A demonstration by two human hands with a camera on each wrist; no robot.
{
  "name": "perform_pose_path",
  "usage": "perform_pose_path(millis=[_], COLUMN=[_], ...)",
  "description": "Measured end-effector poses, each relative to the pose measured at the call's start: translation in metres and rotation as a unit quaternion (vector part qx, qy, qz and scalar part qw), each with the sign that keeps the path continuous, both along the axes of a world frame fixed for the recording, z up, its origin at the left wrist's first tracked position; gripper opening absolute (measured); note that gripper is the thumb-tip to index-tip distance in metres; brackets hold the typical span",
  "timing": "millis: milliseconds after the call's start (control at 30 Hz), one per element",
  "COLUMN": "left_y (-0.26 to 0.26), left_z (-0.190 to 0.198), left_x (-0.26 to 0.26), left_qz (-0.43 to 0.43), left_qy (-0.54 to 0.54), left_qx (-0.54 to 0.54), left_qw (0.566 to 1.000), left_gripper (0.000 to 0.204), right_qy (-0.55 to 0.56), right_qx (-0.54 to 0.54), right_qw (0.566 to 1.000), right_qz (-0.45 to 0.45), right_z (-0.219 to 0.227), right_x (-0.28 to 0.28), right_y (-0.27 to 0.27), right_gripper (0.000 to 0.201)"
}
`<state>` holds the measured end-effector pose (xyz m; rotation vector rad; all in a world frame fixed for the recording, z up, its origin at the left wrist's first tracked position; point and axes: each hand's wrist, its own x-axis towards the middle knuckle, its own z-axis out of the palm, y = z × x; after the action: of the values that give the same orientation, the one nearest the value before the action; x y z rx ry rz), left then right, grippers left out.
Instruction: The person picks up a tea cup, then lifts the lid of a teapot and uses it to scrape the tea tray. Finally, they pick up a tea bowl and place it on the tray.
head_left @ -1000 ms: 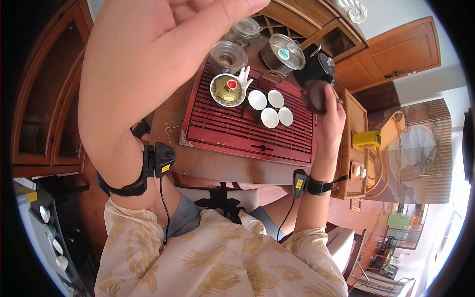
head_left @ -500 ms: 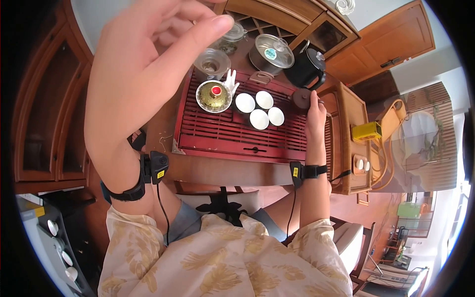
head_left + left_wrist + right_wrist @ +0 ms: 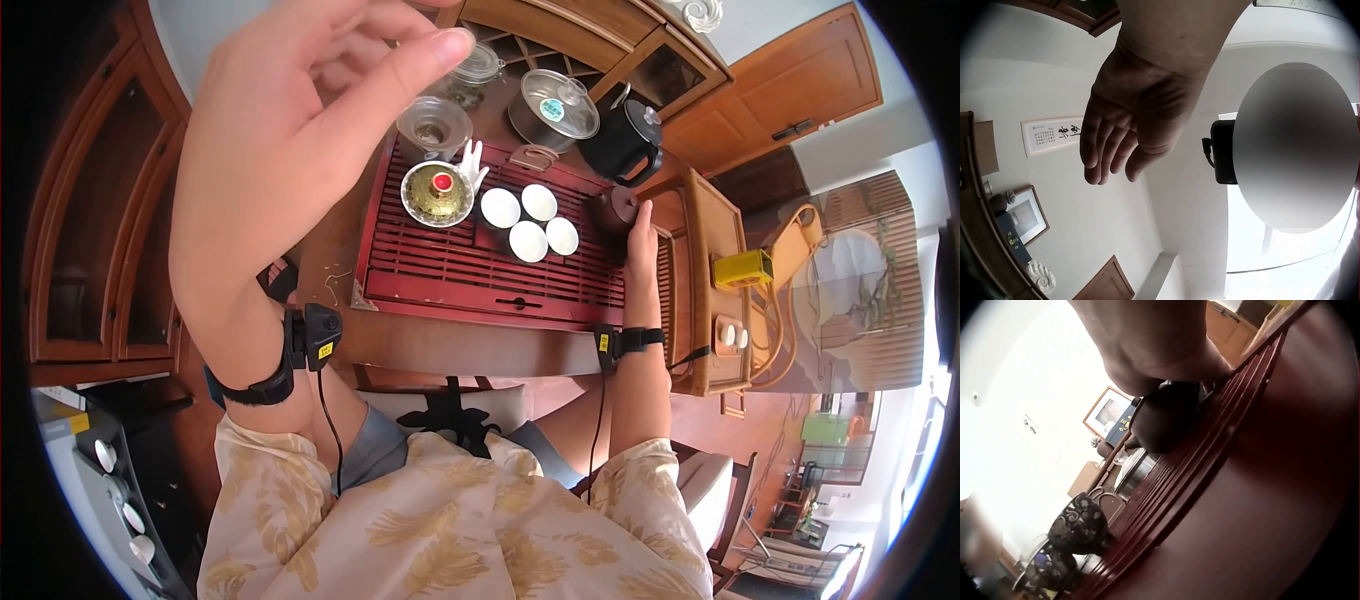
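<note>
The right hand (image 3: 640, 240) grasps a small brown teapot (image 3: 613, 208) on the red slatted tea tray (image 3: 480, 270). The left hand (image 3: 300, 120) hangs raised and relaxed, holding nothing. A framed calligraphy sheet (image 3: 1050, 134) hangs on the wall, its writing too small to read.

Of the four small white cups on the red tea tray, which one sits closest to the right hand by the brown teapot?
The rightmost cup, on the teapot side of the cluster. It lies nearest the right hand at the brown teapot; the other three sit further toward the gold lidded bowl.

The scene is viewed from above by the head camera, the red tea tray (image 3: 500, 270) lying toward 12 o'clock. The left wrist view is aimed upward at wall and ceiling. The tray (image 3: 1222, 462) is skimmed closely by the right wrist view.
</note>
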<state>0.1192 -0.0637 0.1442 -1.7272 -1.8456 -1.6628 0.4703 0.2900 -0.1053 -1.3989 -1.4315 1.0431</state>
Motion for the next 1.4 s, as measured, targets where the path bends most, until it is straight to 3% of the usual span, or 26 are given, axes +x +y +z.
perform_pose_path(millis=[67, 167, 200, 267, 367, 500, 600, 733, 800, 1000, 1133, 1267, 1400], left_y=[-0.001, -0.002, -0.003, -0.001, -0.001, 0.004, 0.009, 0.022, 0.031, 0.056, 0.067, 0.067, 0.065], left_z=[-0.006, -0.009, -0.009, -0.008, -0.006, -0.008, -0.011, -0.015, -0.02, -0.036, -0.048, -0.052, -0.055], left_x=[-0.007, -0.011, -0.01, -0.006, -0.004, -0.002, 0.001, 0.014, 0.021, 0.032, 0.034, 0.025, 0.016], left_qz=[-0.031, -0.055, -0.053, -0.053, -0.049, -0.064, -0.077, -0.083, -0.084, -0.085, -0.077, -0.069, -0.071], left_qy=[-0.034, -0.088, -0.089, -0.087, -0.091, -0.095, -0.086, -0.085, -0.084, -0.046, -0.03, -0.024, 0.053], left_qx=[-0.001, -0.035, -0.038, -0.044, -0.054, -0.058, -0.07, -0.103, -0.106, -0.128, -0.143, -0.207, -0.335], left_qw=[0.999, 0.994, 0.994, 0.994, 0.993, 0.992, 0.991, 0.988, 0.987, 0.987, 0.986, 0.976, 0.938], left_gripper=[0.028, 0.031, 0.03, 0.029, 0.028, 0.027, 0.026, 0.024, 0.022, 0.02, 0.02, 0.018, 0.02], right_qy=[0.038, -0.046, -0.116, -0.251, -0.286, -0.193, 0.021, 0.177, 0.2, 0.107, 0.087, 0.107, 0.064], right_qx=[-0.027, -0.041, -0.005, 0.066, 0.148, 0.286, 0.182, 0.143, 0.156, 0.204, 0.21, 0.191, 0.255], right_qw=[0.999, 0.998, 0.993, 0.963, 0.938, 0.932, 0.983, 0.97, 0.961, 0.949, 0.941, 0.955, 0.939], right_qz=[-0.002, -0.003, -0.024, -0.07, -0.13, -0.109, -0.003, 0.09, 0.109, 0.218, 0.25, 0.199, 0.22], right_z=[-0.007, 0.002, 0.005, 0.058, 0.067, 0.068, 0.083, 0.139, 0.156, 0.18, 0.164, 0.165, 0.186], right_x=[0.012, 0.02, 0.022, -0.004, -0.005, 0.0, 0.003, -0.024, -0.035, -0.043, -0.039, -0.033, -0.024], right_y=[0.007, 0.009, 0.004, -0.047, -0.058, -0.066, -0.079, -0.12, -0.127, -0.129, -0.123, -0.126, -0.135], right_gripper=[0.079, 0.06, 0.057, 0.05, 0.04, 0.04, 0.036, 0.038, 0.039, 0.044, 0.047, 0.047, 0.047])
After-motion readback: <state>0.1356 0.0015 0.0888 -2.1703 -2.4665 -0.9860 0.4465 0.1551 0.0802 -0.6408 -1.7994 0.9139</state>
